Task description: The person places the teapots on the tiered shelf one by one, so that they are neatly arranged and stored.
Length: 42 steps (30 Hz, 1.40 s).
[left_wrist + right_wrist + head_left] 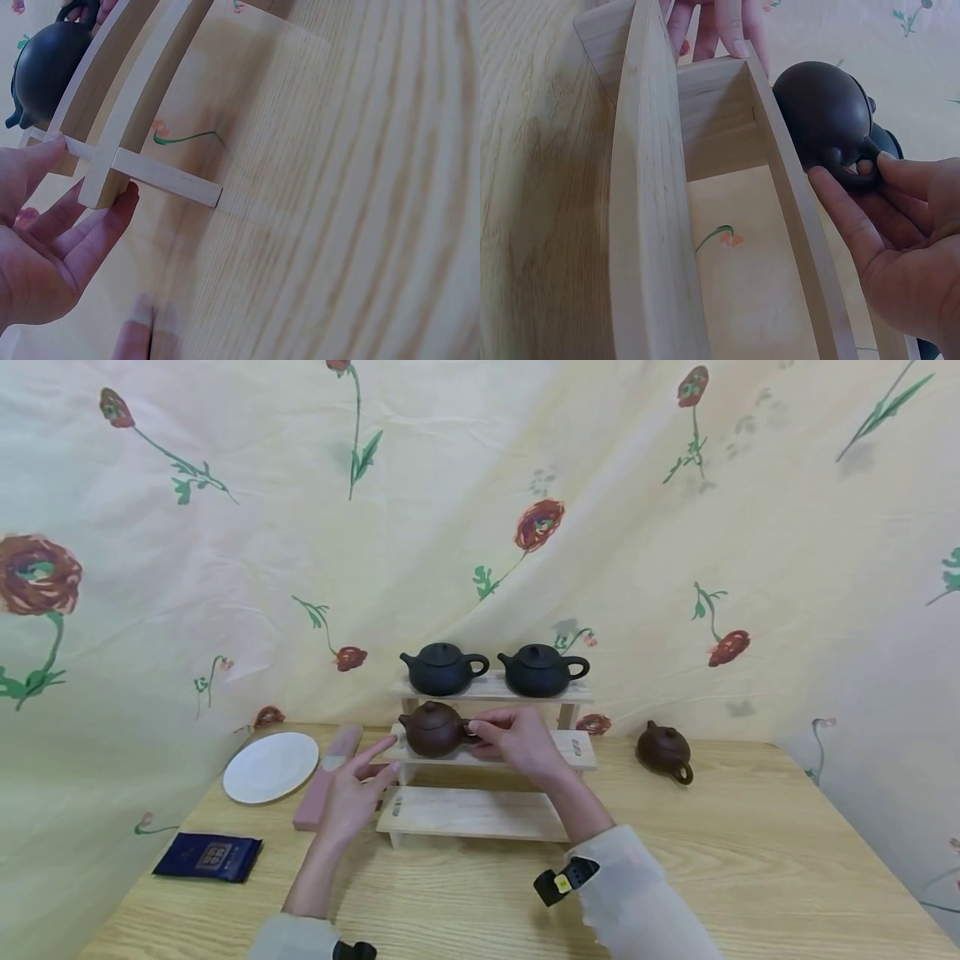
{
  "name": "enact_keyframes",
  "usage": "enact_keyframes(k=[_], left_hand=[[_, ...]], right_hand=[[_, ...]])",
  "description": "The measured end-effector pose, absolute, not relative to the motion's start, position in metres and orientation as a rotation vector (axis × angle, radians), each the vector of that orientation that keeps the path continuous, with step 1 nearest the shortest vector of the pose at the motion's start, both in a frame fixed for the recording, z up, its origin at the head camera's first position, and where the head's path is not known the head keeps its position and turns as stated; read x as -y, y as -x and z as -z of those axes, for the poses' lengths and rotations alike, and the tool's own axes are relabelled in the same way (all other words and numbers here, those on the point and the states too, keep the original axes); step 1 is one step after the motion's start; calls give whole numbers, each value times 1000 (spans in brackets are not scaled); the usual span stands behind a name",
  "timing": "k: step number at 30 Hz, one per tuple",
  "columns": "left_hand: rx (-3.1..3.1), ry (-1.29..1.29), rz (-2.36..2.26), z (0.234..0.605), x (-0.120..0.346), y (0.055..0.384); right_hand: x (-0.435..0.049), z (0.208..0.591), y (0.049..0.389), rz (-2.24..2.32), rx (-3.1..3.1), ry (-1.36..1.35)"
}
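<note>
My right hand point(517, 742) pinches the loop handle of a dark brown teapot point(432, 731) between thumb and fingers. This lidded pot is at the left part of the middle tier of a three-tier wooden stand point(480, 814), its spout pointing left. In the right wrist view, the thumb and fingers close around the handle point(847, 176). At the stand's left end, my left hand point(45, 255) holds the wood, thumb on one side and fingers on the other. Two black teapots, one on the left point(438, 670) and one on the right point(542, 671), stand on the top tier.
Another brown teapot point(664, 750) sits on the table right of the stand. To the left are a white plate point(270, 768), a long pink box point(318, 793) and a dark blue packet point(208, 857). A flowered cloth point(450, 527) hangs behind the table.
</note>
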<state>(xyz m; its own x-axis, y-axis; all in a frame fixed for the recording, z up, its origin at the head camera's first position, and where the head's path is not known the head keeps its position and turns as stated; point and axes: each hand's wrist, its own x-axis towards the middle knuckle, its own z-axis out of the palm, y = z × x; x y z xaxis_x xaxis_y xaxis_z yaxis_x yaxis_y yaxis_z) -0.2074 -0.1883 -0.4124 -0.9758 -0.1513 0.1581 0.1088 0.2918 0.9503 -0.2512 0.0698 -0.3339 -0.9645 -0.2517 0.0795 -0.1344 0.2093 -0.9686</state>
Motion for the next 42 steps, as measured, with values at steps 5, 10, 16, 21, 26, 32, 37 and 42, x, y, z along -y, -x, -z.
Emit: enact_keyframes(k=[5, 10, 16, 21, 26, 32, 37, 42], left_hand=[[2338, -45, 1767, 412, 188, 207], [2346, -47, 1770, 412, 189, 207], [2347, -33, 1754, 410, 188, 207], [2342, -38, 1752, 407, 186, 206], [2345, -45, 1759, 407, 187, 206], [2344, -39, 1756, 408, 187, 206], [2351, -38, 1765, 409, 187, 206], [2347, -38, 1770, 409, 187, 206]], right_hand=[[-68, 334, 252, 1862, -2375, 374], [-66, 335, 253, 1868, -2364, 390], [-67, 335, 253, 1870, -2344, 413], [-69, 333, 253, 1846, -2331, 407], [-69, 331, 254, 1821, -2326, 419], [-72, 329, 254, 1758, -2363, 438], [-73, 328, 255, 1722, -2383, 446], [-75, 329, 258, 1687, -2403, 465]])
